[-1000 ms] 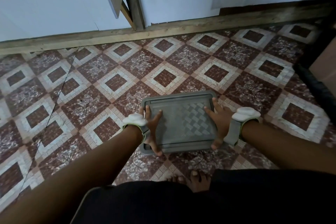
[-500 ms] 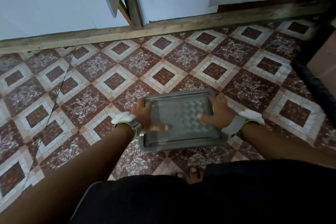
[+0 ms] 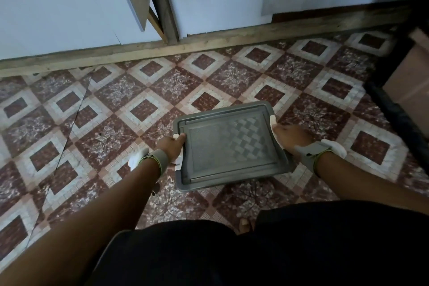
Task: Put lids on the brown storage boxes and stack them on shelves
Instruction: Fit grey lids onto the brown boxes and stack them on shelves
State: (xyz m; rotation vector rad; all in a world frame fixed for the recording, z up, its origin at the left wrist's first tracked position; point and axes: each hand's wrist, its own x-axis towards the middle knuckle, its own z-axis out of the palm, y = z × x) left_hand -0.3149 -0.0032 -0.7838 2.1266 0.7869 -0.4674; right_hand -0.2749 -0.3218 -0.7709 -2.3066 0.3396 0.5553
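Note:
A storage box with a grey woven-pattern lid [image 3: 228,144] on top is in front of my knees, above the patterned tile floor. Only the lid shows; the box body below it is hidden. My left hand [image 3: 171,147] grips the box's left side, thumb on the lid's rim. On the opposite side my right hand [image 3: 290,138] holds the right edge, fingers curled under and out of sight. Both wrists wear grey straps with white pads.
A wooden beam [image 3: 209,44] runs along the base of white wall panels [image 3: 58,7] at the back. A dark frame [image 3: 399,111] with a cardboard box [image 3: 413,72] stands at the right. My bare toes [image 3: 243,224] show below the box.
Both hands slid from flat on top of the lid out to the box's left and right sides. The box now looks larger and closer to the camera.

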